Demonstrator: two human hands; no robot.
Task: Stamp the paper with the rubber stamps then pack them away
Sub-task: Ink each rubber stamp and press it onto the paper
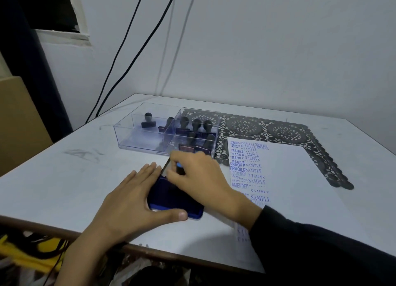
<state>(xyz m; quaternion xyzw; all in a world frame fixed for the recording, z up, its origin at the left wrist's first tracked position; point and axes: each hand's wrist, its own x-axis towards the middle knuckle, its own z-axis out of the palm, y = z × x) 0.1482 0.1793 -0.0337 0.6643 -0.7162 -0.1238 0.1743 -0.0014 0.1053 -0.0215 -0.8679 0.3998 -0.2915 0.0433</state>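
- At the near middle of the table [64,178], the left hand [130,202] clasps the blue ink pad [171,200], with its fingers along the pad's left side and its thumb across the near edge.
- The right hand [199,178] grips a blue-topped stamp [180,168] over the pad.
- Just right lies the stamped paper [300,178], partly on a black lace mat [285,132].
- Farther off, a clear tray [128,135] holds the other stamps [196,124].

Table [64,178] layout
Ink pad [171,195] at front edge, stamp [181,170] on it; tray [128,133] with stamps [184,122] behind; paper [289,174] right, over mat [285,131].
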